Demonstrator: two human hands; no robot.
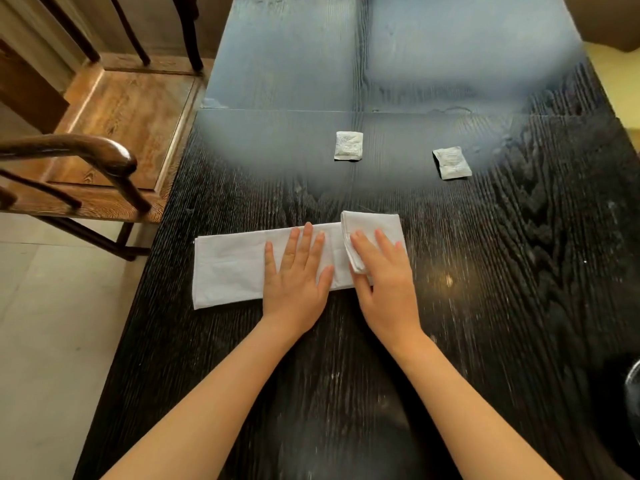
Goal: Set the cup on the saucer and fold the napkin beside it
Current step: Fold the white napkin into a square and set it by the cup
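Dark grainy table [485,271]; both flat hands press white napkin [228,268]

Both small white sachets [348,145] [452,162] on the table carry print too blurred to read

- A dining room in a home or a small eating place (which of the two cannot be told).
- A long dark table [502,271] with strong open wood grain fills most of the view.
- A wooden armchair [114,133] with a curved arm and a flat plank seat stands at the table's left side.
- Pale floor tiles [52,323] lie under it.
- Two small white sachets [348,145] lie on the tabletop, near a white cloth napkin [235,268].
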